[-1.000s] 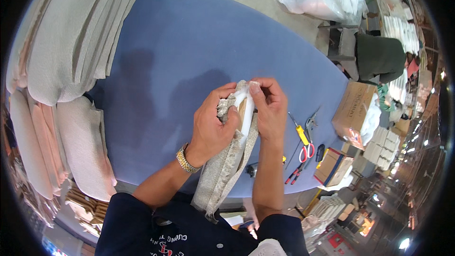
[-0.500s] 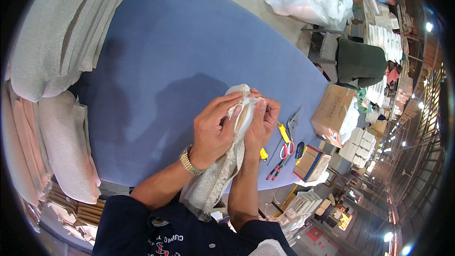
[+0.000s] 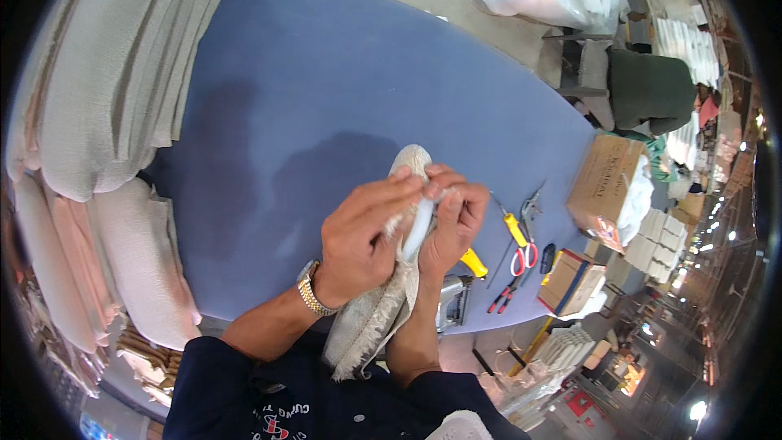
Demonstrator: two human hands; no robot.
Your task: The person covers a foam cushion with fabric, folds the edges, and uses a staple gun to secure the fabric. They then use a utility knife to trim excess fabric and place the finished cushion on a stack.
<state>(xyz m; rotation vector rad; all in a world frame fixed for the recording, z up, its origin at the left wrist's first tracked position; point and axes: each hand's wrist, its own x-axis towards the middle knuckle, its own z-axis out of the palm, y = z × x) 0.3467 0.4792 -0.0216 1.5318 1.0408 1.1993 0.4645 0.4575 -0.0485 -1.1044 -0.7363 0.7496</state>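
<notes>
A long, light grey textured fabric cover (image 3: 371, 322) with frayed edges lies lengthwise between my forearms, its rounded far end over the blue table (image 3: 326, 57). Through its open slit shows a smooth white strip of filling (image 3: 418, 230). My left hand (image 3: 358, 232), a watch on its wrist, is closed on the cover's left edge, its fingertips slightly blurred. On the other side, my right hand (image 3: 452, 228) pinches the right edge with bent fingers and thumb. The two hands nearly meet above the slit.
Right of my hands lie a yellow-handled tool (image 3: 515, 230), red-handled cutters (image 3: 525, 259), red-handled pliers (image 3: 503, 300), another yellow handle (image 3: 474, 263) and a metallic tool (image 3: 454, 305). A cardboard box (image 3: 603, 183) stands at the right edge. Stacked grey fabric pieces (image 3: 122, 73) line the left.
My view has shifted, so the table's tools and boxes appear farther right. The metallic tool has come into sight beside my right forearm. Both hands still grip the cover, their fingers drawn closer over the slit.
</notes>
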